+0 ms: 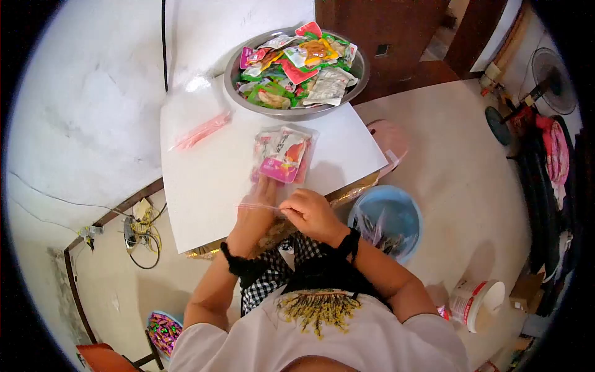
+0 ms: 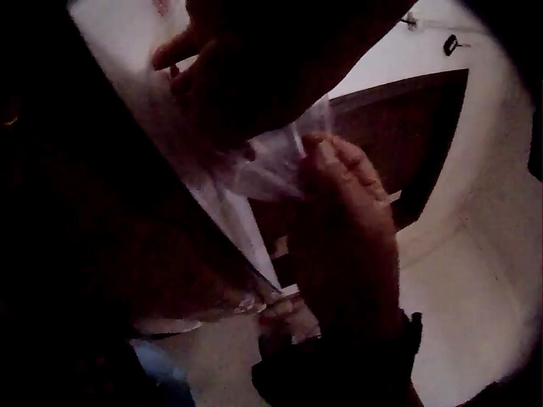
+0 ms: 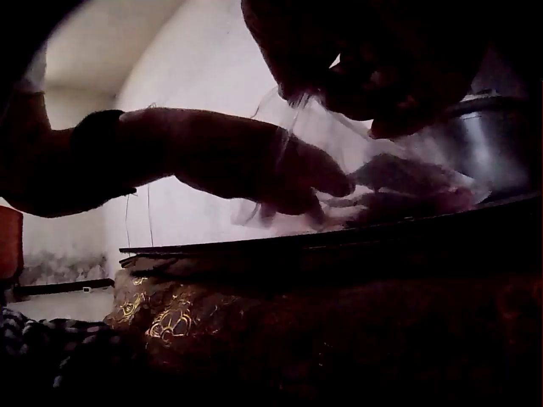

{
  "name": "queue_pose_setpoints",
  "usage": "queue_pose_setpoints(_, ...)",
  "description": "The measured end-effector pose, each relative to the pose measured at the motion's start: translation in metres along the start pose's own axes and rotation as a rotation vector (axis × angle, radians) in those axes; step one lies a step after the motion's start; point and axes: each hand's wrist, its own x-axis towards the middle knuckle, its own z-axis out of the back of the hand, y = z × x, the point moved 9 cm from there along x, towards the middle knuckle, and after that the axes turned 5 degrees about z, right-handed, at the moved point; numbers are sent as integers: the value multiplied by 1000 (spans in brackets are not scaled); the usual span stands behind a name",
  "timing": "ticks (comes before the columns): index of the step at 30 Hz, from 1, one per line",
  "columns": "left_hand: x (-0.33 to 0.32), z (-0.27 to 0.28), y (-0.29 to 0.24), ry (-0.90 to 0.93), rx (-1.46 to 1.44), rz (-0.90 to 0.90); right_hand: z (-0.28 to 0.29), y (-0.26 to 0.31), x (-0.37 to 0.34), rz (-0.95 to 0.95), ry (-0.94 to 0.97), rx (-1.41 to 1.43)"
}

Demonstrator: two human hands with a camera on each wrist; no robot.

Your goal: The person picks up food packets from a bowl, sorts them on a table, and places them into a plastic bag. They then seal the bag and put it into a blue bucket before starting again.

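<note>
On the white table lies a clear plastic bag [image 1: 310,137] with several snack packets [image 1: 286,152] inside, the front one white and pink. The left hand [image 1: 259,208] reaches into the bag's mouth, its fingers extended against the packets' lower end. The right hand [image 1: 312,214] pinches the bag's rim between thumb and curled fingers, just right of the left wrist. In the right wrist view the clear film surrounds the left hand [image 3: 280,174], below the dark right hand [image 3: 382,68]. The left wrist view shows the right hand [image 2: 348,212] at the bag's edge.
A metal basin [image 1: 232,93] heaped with colourful packets stands at the table's back. Pink plastic bags [image 1: 203,131] lie on the left. A blue bin [image 1: 414,217] holding bags stands right of the table; a white bucket [image 1: 465,304], a fan [image 1: 551,80] and cables [image 1: 145,232] are on the floor.
</note>
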Motion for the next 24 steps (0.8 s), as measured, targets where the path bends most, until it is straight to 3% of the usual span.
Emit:
queue_pose_setpoints(2, -16, 0, 7, 169, 48, 18, 0, -7, 0, -13, -5, 31)
queue_pose_setpoints(5, -31, 13, -7, 671, 129, -153, -1, -23, 0, -58, -16, 89)
queue_pose_setpoints(7, -8, 56, -14, 614, 31, -225, -3, -36, -1, -75, 5, 105)
queue_pose_setpoints(11, 86, 135, -2, 365, 91, 30, -15, -59, -8, -123, 115, 190)
queue_pose_setpoints(14, 155, 153, -12, 230, 80, -157, -15, -62, -7, -124, 125, 242)
queue_pose_setpoints(16, 193, 136, -19, 186, 86, -222, -13, -61, -7, -91, 94, 225)
queue_pose_setpoints(19, 211, 60, -44, 182, 69, -339, -11, -59, -8, -59, 58, 196)
queue_pose_setpoints(21, 208, 20, -82, 216, 136, -305, -13, -60, -8, -50, 49, 190)
queue_pose_setpoints(24, 206, -14, -99, 247, 207, -245, -19, -65, -10, -91, 80, 198)
